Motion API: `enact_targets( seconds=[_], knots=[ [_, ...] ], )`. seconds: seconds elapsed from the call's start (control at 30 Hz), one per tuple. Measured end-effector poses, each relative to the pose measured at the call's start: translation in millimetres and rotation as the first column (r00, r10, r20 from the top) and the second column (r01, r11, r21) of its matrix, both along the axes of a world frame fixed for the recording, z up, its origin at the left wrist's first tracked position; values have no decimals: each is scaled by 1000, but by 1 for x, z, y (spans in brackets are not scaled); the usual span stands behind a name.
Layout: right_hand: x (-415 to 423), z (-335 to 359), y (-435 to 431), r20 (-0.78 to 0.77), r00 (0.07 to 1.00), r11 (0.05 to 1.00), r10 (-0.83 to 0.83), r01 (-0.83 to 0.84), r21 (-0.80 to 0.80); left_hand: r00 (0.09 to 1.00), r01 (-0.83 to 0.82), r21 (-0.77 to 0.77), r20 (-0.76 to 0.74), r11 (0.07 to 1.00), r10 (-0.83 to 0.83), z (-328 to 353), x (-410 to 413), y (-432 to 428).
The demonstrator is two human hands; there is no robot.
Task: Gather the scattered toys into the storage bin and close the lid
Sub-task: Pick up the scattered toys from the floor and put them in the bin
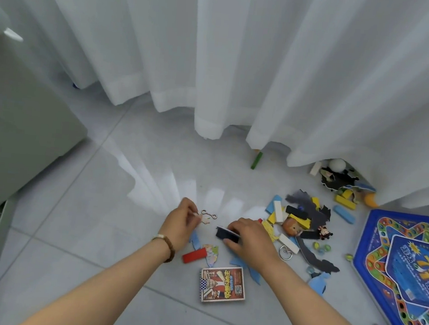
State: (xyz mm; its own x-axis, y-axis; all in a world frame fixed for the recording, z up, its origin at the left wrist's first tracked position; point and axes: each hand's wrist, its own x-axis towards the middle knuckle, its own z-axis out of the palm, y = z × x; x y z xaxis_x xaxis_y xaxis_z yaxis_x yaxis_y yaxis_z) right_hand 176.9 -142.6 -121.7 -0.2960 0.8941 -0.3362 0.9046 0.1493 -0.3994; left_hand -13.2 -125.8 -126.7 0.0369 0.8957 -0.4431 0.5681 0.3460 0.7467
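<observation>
A small pale piece (205, 219) is pinched in the left hand (181, 224), just beside a wire puzzle (209, 214); a dark flat stack (223, 233) is gripped in the curled right hand (249, 237). Most toys (297, 220) lie strewn on the floor, some tucked under the curtain (244, 60). The grey box (22, 130) at the left may be the bin, though no lid can be made out. With both hands filled, pieces could be dropped in carrying; marbles (320, 245) could be knocked rolling, and curtain-hidden toys overlooked.

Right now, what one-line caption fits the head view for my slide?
Amid toys on the floor, the left hand pinches a puzzle piece; the right hand grips a dark stack.
</observation>
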Motion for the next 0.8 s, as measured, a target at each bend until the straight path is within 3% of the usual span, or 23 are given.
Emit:
enact_targets(
  seconds=[0.03,0.07,0.1,0.13,0.17,0.23,0.3,0.33,0.4,0.5,0.57,0.67,0.8],
  knots=[
    [-2,2,-1,-48,997,998,-68,68,2,953,-220,-94,192,971,235,2,-2,0],
    [-5,7,-1,-135,976,985,-171,171,-16,808,-384,-271,364,883,463,8,-3,0],
    [-11,13,-2,-248,930,962,-273,270,-49,612,-430,-475,472,767,635,12,-4,-1],
    [-19,21,-3,-357,871,941,-338,322,-106,450,-384,-629,512,676,732,16,-5,-2],
    [-30,30,-4,-442,827,938,-347,310,-157,373,-309,-713,518,629,770,18,-7,-3],
    [-50,41,-7,-528,802,959,-278,207,-191,308,-179,-773,544,609,781,21,-8,-8],
    [-60,41,-6,-588,756,958,-287,230,-172,227,-105,-796,564,596,794,21,-9,-9],
    [-60,37,-4,-605,722,940,-336,297,-168,215,-91,-799,567,595,795,22,-11,-10],
    [-53,24,1,-569,708,898,-418,415,-143,303,-126,-795,538,593,786,25,-18,-9],
    [-46,4,7,-399,807,900,-436,401,-172,539,-286,-711,435,643,721,21,-33,-10],
    [-53,-5,9,-294,866,911,-405,355,-209,645,-359,-635,361,684,674,17,-42,-11],
    [-72,-11,10,-133,935,941,-329,313,-128,658,-424,-601,310,678,686,12,-54,-13],
    [-88,-14,12,-53,928,927,-368,362,-97,622,-440,-619,312,650,718,11,-63,-15]
  ],
)
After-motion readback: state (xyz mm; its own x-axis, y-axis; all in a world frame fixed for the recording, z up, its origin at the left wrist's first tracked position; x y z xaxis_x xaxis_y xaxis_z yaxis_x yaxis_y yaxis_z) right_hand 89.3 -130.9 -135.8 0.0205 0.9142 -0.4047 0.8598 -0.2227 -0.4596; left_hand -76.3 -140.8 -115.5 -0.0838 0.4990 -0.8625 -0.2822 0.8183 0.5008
